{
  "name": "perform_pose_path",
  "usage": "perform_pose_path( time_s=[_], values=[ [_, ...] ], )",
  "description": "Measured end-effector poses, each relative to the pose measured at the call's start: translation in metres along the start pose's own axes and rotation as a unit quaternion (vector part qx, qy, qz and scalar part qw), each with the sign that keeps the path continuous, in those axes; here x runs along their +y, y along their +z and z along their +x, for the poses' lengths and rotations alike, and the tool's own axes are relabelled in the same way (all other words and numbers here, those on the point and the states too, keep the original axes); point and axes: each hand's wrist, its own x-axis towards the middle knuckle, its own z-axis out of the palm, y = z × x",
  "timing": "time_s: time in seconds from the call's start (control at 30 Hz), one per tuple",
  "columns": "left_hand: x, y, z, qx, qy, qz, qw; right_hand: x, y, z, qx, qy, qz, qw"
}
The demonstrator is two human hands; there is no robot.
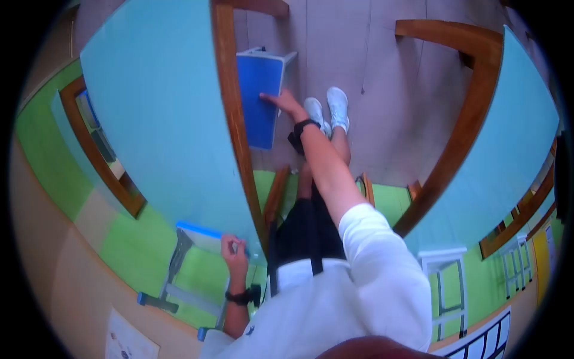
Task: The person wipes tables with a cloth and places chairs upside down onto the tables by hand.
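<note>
My right hand (pixel 284 103) reaches forward to a stool with a blue top (pixel 258 113) and pale edge, partly hidden by the table at left. One digit lies on the blue top and the others go over its edge. Low on the left, my left hand (pixel 235 248) is closed at the end of a second stool (pixel 206 238), tipped on its side with grey legs and a blue-edged seat. Its exact hold there is partly hidden. Both wrists wear black bands.
A light-blue table (pixel 155 113) with a wooden edge stands at left, another such table (pixel 508 137) at right. My white shoes (pixel 338 107) are on the grey floor (pixel 371 131). White-topped stools (pixel 442 257) stand by the green wall at right.
</note>
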Motion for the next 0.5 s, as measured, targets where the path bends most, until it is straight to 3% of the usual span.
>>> perform_pose_path(
  time_s=[0.1,0.17,0.27,0.37,0.5],
  values=[
    [0.008,0.003,0.026,0.056,0.038,0.041,0.997,0.001,0.015,0.000,0.007,0.023,0.100,0.995],
    [0.023,0.011,0.036,0.041,0.026,0.188,0.981,0.004,0.012,-0.008,-0.004,0.069,0.261,0.963],
    [0.034,0.027,0.075,0.013,0.018,0.376,0.926,-0.005,0.003,-0.016,0.018,0.080,0.238,0.968],
    [0.029,0.034,0.121,-0.023,0.030,0.380,0.924,-0.010,-0.012,-0.015,-0.005,0.079,0.304,0.949],
    [0.033,0.040,0.123,-0.008,0.031,0.328,0.944,-0.044,-0.039,-0.029,0.012,0.041,0.272,0.961]
  ],
)
